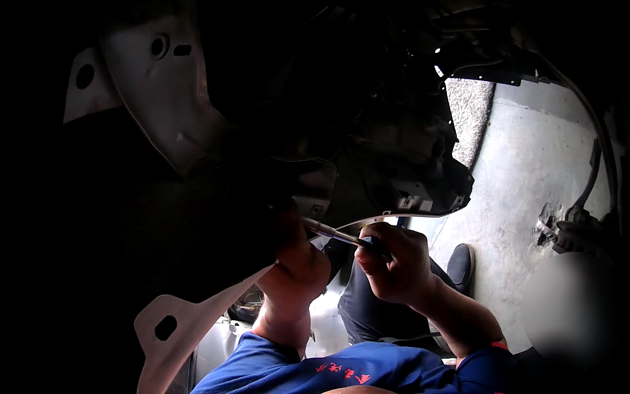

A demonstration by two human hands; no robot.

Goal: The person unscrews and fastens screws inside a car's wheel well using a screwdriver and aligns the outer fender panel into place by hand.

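My right hand [397, 262] is closed around the dark end of a shiny metal rod-shaped tool [328, 230], likely a ratchet handle. The rod slants up and left from the fist toward my left hand [292, 240]. That hand reaches into deep shadow under the car body; its fingers are lost in the dark, so its grip on the tool cannot be seen. Whatever the tool's far end meets is hidden as well. Just beyond the hands hangs a dark panel [407, 177] with small clips and a pale lower edge.
A pale metal bracket [157, 72] with holes stands at upper left, and a white body flange [216, 302] passes beside my left forearm. At right are a hose [597, 171] and a blurred pale round shape [567, 305]. Below lies grey concrete floor [525, 171], with a dark shoe [461, 266].
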